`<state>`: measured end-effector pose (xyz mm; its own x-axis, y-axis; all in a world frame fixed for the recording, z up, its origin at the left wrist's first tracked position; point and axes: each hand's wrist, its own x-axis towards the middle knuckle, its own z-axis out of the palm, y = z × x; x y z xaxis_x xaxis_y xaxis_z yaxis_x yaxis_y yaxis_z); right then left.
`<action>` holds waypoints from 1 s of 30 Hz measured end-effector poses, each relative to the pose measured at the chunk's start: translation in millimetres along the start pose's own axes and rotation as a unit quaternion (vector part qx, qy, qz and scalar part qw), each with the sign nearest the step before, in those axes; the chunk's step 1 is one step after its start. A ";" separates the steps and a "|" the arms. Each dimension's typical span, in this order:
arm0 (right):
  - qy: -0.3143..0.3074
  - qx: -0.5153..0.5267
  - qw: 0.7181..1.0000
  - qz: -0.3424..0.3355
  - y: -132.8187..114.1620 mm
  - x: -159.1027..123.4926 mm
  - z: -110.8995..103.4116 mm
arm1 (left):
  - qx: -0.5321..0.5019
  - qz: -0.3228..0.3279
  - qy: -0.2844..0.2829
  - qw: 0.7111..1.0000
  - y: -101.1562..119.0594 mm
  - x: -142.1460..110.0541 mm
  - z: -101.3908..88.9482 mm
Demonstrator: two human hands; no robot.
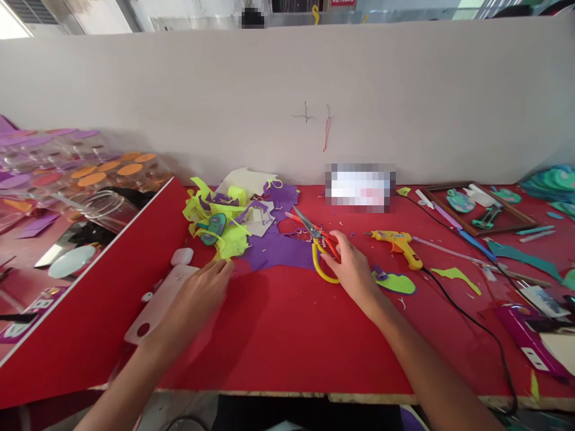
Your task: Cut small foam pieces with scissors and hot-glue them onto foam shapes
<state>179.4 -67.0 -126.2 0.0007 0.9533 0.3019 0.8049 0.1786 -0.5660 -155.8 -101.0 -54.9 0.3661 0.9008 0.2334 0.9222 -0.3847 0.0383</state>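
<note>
My right hand (353, 269) lies on the red table (287, 335) with its fingers closed round the yellow and red handles of the scissors (314, 236), whose blades lie flat and point back left over a purple foam sheet (274, 251). My left hand (204, 290) reaches palm down, fingers stretched, toward the edge of a heap of yellow-green and purple foam scraps (224, 224). It holds nothing. A small yellow-green oval foam piece (396, 282) lies just right of my right hand.
A yellow glue gun (399, 244) with a black cord lies to the right. A wooden frame (476, 209) with foam shapes sits at back right. A white earbud case (182, 256) and a pale phone (159, 302) lie left. Clear jars (103, 179) stand far left.
</note>
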 end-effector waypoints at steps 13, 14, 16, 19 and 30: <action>0.024 -0.013 0.999 0.028 3.7 3.5 -3.5 | -0.031 0.211 -0.041 0.976 59.5 43.5 77.1; 0.026 -0.013 0.999 0.031 3.3 3.3 -4.5 | -0.043 0.208 -0.051 0.976 61.5 51.6 83.0; 0.030 -0.013 0.999 0.034 2.1 2.7 -6.5 | -0.058 0.194 -0.065 0.977 62.9 65.9 91.8; 0.021 -0.008 0.999 0.030 -0.7 1.4 -8.9 | -0.062 0.178 -0.073 0.979 63.4 80.1 98.6; 0.002 -0.036 0.999 0.015 -5.5 3.2 0.7 | -0.100 0.109 0.024 0.989 67.7 88.9 92.9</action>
<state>174.6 -64.8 -122.7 0.0277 0.9571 0.2883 0.8445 0.1319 -0.5190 -49.3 -28.3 -121.7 0.5428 0.7834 0.3029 0.7771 -0.6052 0.1727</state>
